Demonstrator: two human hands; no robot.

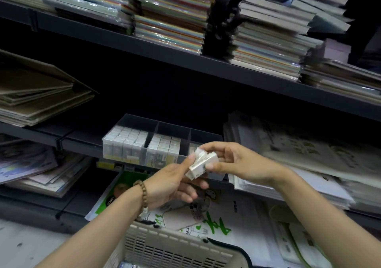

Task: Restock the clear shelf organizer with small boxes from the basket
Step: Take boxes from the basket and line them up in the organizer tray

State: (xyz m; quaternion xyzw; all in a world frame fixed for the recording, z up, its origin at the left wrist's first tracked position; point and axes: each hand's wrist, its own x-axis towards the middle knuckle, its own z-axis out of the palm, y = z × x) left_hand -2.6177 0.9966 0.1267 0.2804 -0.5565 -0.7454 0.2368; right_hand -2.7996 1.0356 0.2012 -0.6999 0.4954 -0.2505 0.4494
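Note:
A few small white boxes are held between both hands in front of the clear shelf organizer. My left hand, with a bead bracelet at the wrist, pinches them from below left. My right hand grips them from the right. The organizer stands on the middle shelf; its left and middle compartments hold rows of small boxes, and its right compartment is partly hidden behind my hands. The beige slatted basket sits at the bottom centre, below my forearms.
Stacks of coloured paper packs and notebooks fill the top shelf. Brown card sheets lie left of the organizer, white sheets to its right. Printed green-and-white pads lie on the lower shelf behind the basket.

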